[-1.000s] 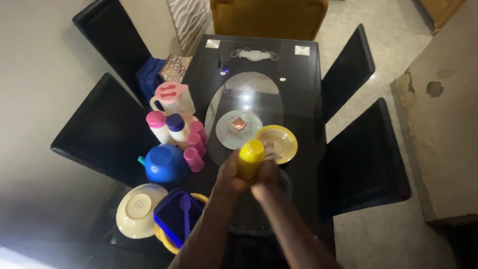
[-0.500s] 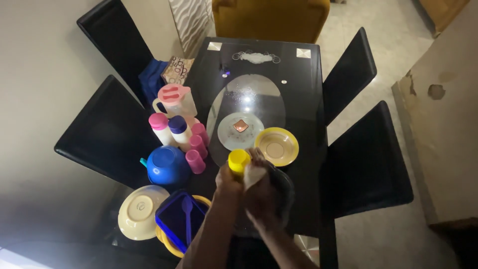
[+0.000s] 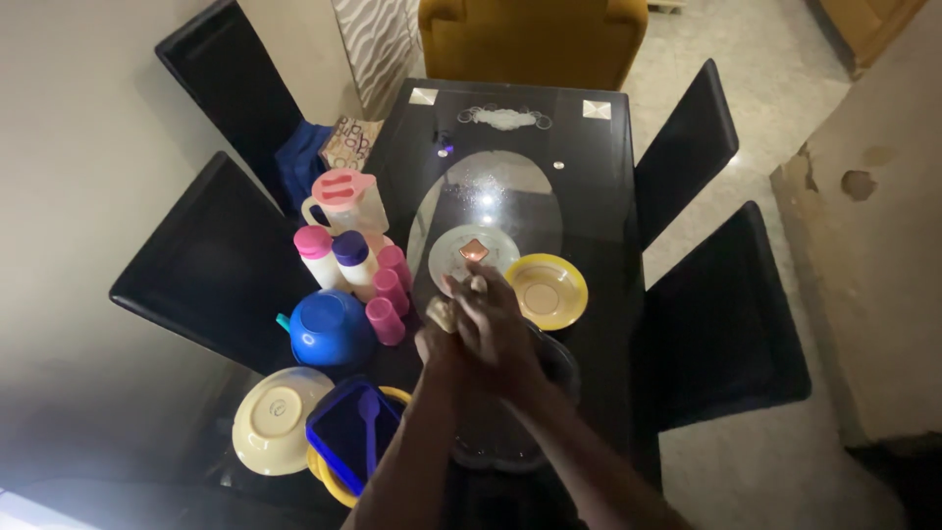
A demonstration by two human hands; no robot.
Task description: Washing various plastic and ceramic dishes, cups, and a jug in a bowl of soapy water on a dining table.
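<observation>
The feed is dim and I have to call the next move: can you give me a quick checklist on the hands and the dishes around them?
1. Grip: left hand and right hand are pressed together over a small pale thing; what it is and how firmly it is held: cannot tell.
2. Yellow round plastic plate lies flat on the black glass table, just right of the hands: ok.
3. Three pink plastic cups stand upright, apart from the hands: ok.
4. Blue round plastic bowl sits upside down, clear of the hands: ok.
5. Dark glass dish under the hands is mostly hidden: cannot tell.
</observation>
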